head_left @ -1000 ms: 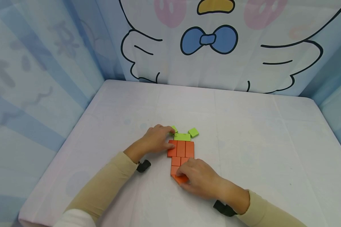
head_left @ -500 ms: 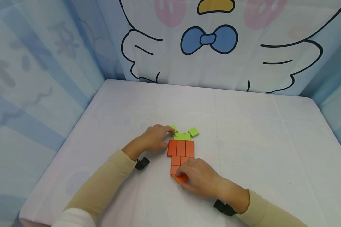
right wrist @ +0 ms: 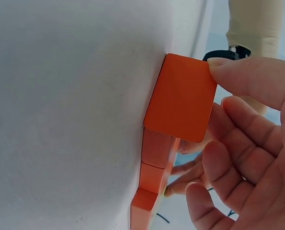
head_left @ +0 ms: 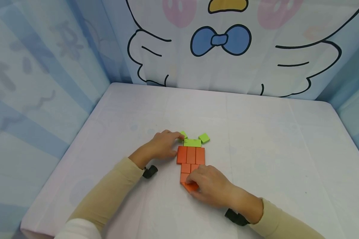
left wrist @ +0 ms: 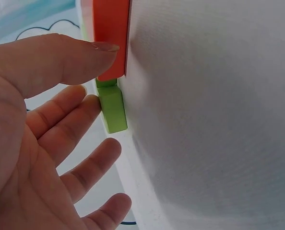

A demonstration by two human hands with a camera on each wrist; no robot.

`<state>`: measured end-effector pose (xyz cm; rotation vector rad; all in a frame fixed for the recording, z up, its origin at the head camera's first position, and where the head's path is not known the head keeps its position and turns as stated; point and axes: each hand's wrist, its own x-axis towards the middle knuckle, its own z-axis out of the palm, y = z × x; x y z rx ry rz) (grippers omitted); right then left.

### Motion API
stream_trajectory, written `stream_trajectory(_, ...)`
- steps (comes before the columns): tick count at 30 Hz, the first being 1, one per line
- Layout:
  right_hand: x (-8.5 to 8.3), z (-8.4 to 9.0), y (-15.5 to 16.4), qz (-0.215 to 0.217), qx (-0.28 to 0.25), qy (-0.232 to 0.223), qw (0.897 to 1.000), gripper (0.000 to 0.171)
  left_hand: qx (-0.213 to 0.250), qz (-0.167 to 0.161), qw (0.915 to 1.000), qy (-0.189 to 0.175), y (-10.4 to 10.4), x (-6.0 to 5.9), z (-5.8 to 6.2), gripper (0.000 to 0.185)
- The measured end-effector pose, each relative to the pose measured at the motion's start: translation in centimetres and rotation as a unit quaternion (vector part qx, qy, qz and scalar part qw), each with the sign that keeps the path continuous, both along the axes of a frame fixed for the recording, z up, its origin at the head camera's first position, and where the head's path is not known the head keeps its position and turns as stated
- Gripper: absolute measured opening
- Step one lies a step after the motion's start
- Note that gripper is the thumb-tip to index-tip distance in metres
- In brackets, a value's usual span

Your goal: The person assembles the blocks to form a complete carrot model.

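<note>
Orange blocks (head_left: 191, 155) lie flat in rows, forming a carrot-like shape that narrows toward the person. A green block (head_left: 192, 142) adjoins the top row, with a small tilted green block (head_left: 204, 138) at its upper right. Another small green block (left wrist: 113, 109) sits at the upper left, partly hidden in the head view. My left hand (head_left: 163, 145) touches it with fairly straight fingers; its thumb is beside the top-left orange block. My right hand (head_left: 210, 186) pinches the orange end block (right wrist: 182, 98) at the near tip, its thumb on one corner, fingers partly hidden behind.
A white cloth covers the table (head_left: 257, 142). Behind it hangs a curtain (head_left: 242, 73) with a cartoon figure and blue bow tie. More patterned cloth (head_left: 33, 99) closes off the left side, and a similar drape (head_left: 356, 116) the right.
The left thumb has slid left off the top-left orange block to its side. Its fingers stay by the small green block. The right hand and the blocks look unmoved.
</note>
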<state>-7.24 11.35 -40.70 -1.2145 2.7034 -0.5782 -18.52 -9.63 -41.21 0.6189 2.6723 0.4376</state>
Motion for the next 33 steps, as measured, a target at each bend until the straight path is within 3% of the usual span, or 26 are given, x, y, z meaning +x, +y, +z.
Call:
stream_trajectory(18,0.05,0.01,-0.13,-0.002,0.005,0.002,1.0,0.021,0.006,0.006,1.0,0.001,0.01,0.07,0.0,0.05)
stream_trajectory(33,-0.1,0.16,0.1,-0.018,-0.006,-0.045,0.999,0.026,0.03,0.019,0.9994,-0.003,-0.25,-0.06,-0.39,0.046)
